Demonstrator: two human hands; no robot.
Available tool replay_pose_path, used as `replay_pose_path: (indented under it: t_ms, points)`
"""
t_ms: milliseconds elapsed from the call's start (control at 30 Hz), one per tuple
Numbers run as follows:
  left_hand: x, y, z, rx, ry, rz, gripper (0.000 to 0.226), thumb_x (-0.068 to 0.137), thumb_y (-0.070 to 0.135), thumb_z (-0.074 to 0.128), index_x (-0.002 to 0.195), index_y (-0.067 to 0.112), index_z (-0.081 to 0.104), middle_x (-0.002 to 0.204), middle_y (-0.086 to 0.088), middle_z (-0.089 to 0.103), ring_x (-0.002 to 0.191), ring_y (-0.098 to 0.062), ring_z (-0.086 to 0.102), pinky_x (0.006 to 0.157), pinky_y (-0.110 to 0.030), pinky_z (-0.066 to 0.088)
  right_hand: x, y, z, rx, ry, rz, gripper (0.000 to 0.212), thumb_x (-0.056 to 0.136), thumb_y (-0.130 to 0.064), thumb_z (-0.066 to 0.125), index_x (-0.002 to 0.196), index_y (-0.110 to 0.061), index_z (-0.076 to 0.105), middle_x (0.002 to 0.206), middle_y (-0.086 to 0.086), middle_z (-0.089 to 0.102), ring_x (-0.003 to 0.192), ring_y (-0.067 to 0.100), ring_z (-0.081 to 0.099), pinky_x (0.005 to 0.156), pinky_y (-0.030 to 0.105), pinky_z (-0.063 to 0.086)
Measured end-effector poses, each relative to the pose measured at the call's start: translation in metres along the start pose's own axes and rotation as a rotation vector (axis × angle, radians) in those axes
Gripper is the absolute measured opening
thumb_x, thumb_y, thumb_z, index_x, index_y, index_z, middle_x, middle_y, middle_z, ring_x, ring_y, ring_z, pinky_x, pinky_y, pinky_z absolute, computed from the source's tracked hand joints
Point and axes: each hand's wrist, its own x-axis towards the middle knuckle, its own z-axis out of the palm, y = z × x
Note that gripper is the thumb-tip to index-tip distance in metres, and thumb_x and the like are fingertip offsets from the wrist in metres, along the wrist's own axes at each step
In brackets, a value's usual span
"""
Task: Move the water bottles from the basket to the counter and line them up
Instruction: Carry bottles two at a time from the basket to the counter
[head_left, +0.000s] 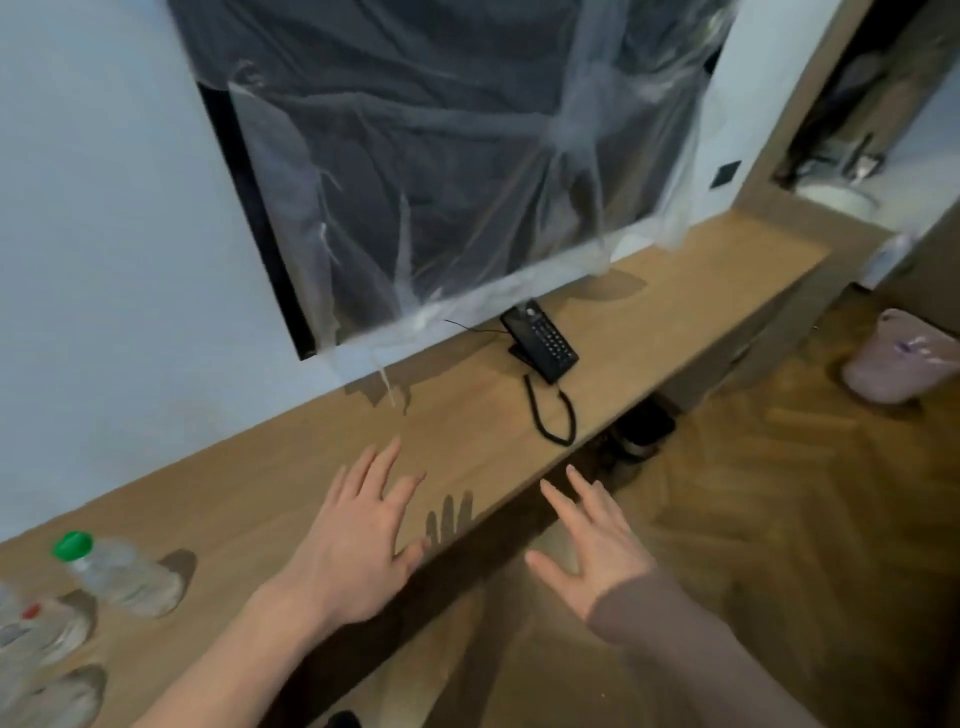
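Observation:
Clear plastic water bottles stand on the wooden counter (467, 415) at the lower left. One has a green cap (119, 571), one a red cap (44, 626), and a third (57, 696) is cut off by the frame edge. My left hand (358, 540) hovers over the counter's front part with fingers spread and nothing in it. Past the counter's front edge, over the floor, my right hand (597, 540) is spread too and holds nothing. No basket is in view.
A black desk phone (540, 340) with a coiled cord sits mid-counter under a wall screen (441, 166) wrapped in plastic film. A lined waste bin (898, 358) stands on the parquet floor at right. Dark shoes (639, 431) lie under the counter.

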Motion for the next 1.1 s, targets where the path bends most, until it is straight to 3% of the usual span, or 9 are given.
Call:
replay_pose_path:
  t_ms: [167, 467, 733, 833, 967, 1100]
  points:
    - [0.048, 0.11, 0.02, 0.072, -0.011, 0.196, 0.079, 0.099, 0.068, 0.04, 0.165, 0.042, 0.005, 0.165, 0.003, -0.04, 0.154, -0.026, -0.033, 0.125, -0.048, -0.015, -0.058, 0.104, -0.037, -0.002, 0.054, 0.179, 0.083, 0.103, -0.069, 0.039, 0.166, -0.042, -0.008, 0.168, -0.017, -0.032, 0.159, 0.02, -0.025, 0.132, 0.044, 0.0]
    - [0.136, 0.273, 0.016, 0.101, -0.036, 0.451, 0.08, 0.1, 0.069, 0.038, 0.165, 0.04, 0.001, 0.166, 0.003, -0.037, 0.154, -0.024, -0.033, 0.127, -0.05, -0.013, -0.122, 0.235, -0.097, 0.084, 0.251, 0.389, 0.084, 0.1, -0.073, 0.035, 0.166, -0.044, -0.009, 0.169, -0.011, -0.031, 0.158, 0.024, -0.026, 0.122, 0.041, -0.012]
    - [0.243, 0.387, 0.031, 0.075, -0.059, 0.548, 0.079, 0.103, 0.064, 0.04, 0.166, 0.038, 0.0, 0.167, 0.004, -0.036, 0.154, -0.024, -0.033, 0.127, -0.05, -0.011, -0.1, 0.341, -0.163, 0.034, 0.301, 0.48, 0.084, 0.1, -0.075, 0.029, 0.164, -0.044, -0.014, 0.169, -0.009, -0.033, 0.155, 0.027, -0.032, 0.131, 0.055, -0.004]
    - [0.296, 0.424, 0.036, 0.077, -0.08, 0.567, 0.079, 0.102, 0.064, 0.039, 0.166, 0.038, 0.0, 0.165, 0.004, -0.039, 0.152, -0.024, -0.035, 0.127, -0.05, -0.013, -0.078, 0.381, -0.198, 0.052, 0.29, 0.502, 0.084, 0.095, -0.079, 0.023, 0.164, -0.045, -0.012, 0.168, -0.012, -0.034, 0.155, 0.026, -0.032, 0.131, 0.057, -0.003]
    - [0.364, 0.48, 0.036, 0.107, -0.118, 0.599, 0.079, 0.103, 0.065, 0.038, 0.165, 0.038, -0.001, 0.166, 0.003, -0.037, 0.153, -0.024, -0.033, 0.128, -0.053, -0.01, -0.054, 0.435, -0.241, 0.041, 0.334, 0.54, 0.1, 0.075, -0.091, 0.002, 0.164, -0.047, -0.011, 0.169, -0.014, -0.033, 0.156, 0.026, -0.031, 0.131, 0.057, -0.002]
    - [0.426, 0.55, 0.049, 0.162, -0.17, 0.681, 0.081, 0.101, 0.067, 0.039, 0.166, 0.037, 0.0, 0.167, 0.001, -0.036, 0.155, -0.026, -0.03, 0.128, -0.053, -0.011, -0.049, 0.491, -0.263, 0.041, 0.383, 0.611, 0.096, 0.078, -0.09, 0.0, 0.163, -0.048, -0.015, 0.168, -0.015, -0.034, 0.156, 0.024, -0.032, 0.129, 0.054, -0.007]
